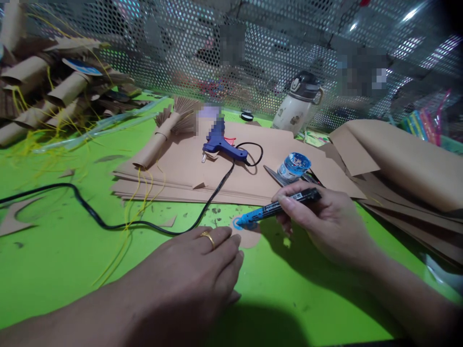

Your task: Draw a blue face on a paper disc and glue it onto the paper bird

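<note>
Clock directions are taken from the paper disc. Nearest, at 8 o'clock, the left hand (202, 270) lies flat and palm down on the green table (325, 308), its fingers extended and gripping nothing visible, their tips at the disc's edge; one finger bears a gold ring (208, 238). At 3 o'clock, the right hand (321, 219) is closed in a writing grip around a black-and-blue marker (269, 210), whose tip meets the paper disc (249, 239) beside a small blue circle. A black cord (137, 223) curves from 9 o'clock up to the blue glue gun (219, 142), which lies near 11 o'clock on a stack of brown paper (253, 185). A paint-stained jar (294, 167) stands between 1 and 2 o'clock; a paper roll (152, 147) with a pleated fan lies at 10. Farther off, a bottle (293, 111) stands at 1 o'clock and a heap of paper rolls (70, 89) lies at 10, before a perforated screen (162, 58).
</note>
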{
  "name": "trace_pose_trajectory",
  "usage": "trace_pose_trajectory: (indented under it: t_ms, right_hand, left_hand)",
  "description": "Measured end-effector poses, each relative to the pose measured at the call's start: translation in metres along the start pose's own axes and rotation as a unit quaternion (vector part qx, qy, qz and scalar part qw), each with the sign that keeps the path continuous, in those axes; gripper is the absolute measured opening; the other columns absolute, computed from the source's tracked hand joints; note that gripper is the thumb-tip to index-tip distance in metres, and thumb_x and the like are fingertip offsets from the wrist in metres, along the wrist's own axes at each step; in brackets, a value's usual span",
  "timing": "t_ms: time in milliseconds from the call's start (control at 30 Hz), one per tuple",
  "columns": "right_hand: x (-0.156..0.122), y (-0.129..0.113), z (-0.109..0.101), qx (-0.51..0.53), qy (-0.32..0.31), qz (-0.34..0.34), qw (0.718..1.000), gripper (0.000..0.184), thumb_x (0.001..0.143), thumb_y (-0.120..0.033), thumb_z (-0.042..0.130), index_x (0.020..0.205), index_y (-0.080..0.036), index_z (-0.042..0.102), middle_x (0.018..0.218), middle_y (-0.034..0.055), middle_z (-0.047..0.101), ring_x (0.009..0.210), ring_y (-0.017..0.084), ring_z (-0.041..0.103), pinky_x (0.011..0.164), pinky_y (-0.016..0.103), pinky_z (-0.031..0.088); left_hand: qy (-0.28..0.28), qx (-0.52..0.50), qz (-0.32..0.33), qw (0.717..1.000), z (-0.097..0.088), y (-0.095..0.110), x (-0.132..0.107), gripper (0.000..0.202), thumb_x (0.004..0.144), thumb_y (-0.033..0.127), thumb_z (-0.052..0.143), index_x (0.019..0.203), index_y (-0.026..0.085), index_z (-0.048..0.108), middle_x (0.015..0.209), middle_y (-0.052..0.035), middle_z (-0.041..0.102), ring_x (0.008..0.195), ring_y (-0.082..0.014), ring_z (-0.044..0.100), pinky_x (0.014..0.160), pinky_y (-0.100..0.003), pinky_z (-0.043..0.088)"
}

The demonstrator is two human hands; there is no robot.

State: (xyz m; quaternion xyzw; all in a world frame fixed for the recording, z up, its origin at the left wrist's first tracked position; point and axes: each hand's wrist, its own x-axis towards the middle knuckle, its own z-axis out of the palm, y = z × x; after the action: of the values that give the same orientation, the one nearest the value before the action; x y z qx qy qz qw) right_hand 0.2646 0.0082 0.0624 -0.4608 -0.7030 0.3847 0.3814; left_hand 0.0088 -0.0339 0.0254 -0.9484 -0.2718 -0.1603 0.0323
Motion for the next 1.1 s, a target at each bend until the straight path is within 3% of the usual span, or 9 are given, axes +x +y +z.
trace_pose_trajectory:
  t_ms: [167,533,833,1100]
  right_hand:
    - [0.000,0.000,-0.002,-0.019,0.010,-0.002,1.000,0.021,0.100,-0.035,0.068,0.087,-0.020,0.071,0.058,-0.0014,0.065,0.049,0.012,0.060,0.048,0.023,0.051]
    - [0.001,-0.004,0.001,-0.014,0.017,0.006,1.000,0.019,0.099,-0.033,0.069,0.085,-0.020,0.072,0.061,-0.0010,0.067,0.050,0.012,0.061,0.048,0.022,0.052]
    - [-0.003,-0.003,-0.001,-0.009,0.020,0.001,1.000,0.024,0.101,-0.037,0.068,0.085,-0.019,0.071,0.058,-0.0021,0.064,0.048,0.012,0.059,0.048,0.022,0.051]
    - [-0.001,-0.004,0.000,-0.011,0.008,0.008,1.000,0.022,0.100,-0.037,0.069,0.088,-0.020,0.072,0.063,-0.0007,0.067,0.052,0.013,0.062,0.050,0.024,0.053]
  left_hand:
    - [-0.001,0.000,-0.002,1.000,-0.001,-0.001,0.003,0.026,0.106,0.024,0.052,0.115,0.014,0.074,0.123,-0.0121,0.077,0.114,-0.0311,0.068,0.099,-0.045,0.056]
    - [0.012,-0.004,-0.015,1.000,0.000,0.002,-0.001,0.034,0.109,0.023,0.042,0.116,0.014,0.074,0.125,-0.0116,0.077,0.115,-0.0306,0.067,0.102,-0.045,0.054]
    - [0.000,-0.005,-0.015,1.000,-0.002,0.000,0.004,0.022,0.103,0.024,0.059,0.115,0.016,0.075,0.123,-0.0102,0.077,0.114,-0.0301,0.068,0.102,-0.044,0.055]
    - [-0.020,0.021,0.022,0.999,-0.010,-0.002,0.004,0.027,0.105,0.023,0.051,0.116,0.013,0.074,0.124,-0.0147,0.076,0.115,-0.0325,0.069,0.098,-0.045,0.057]
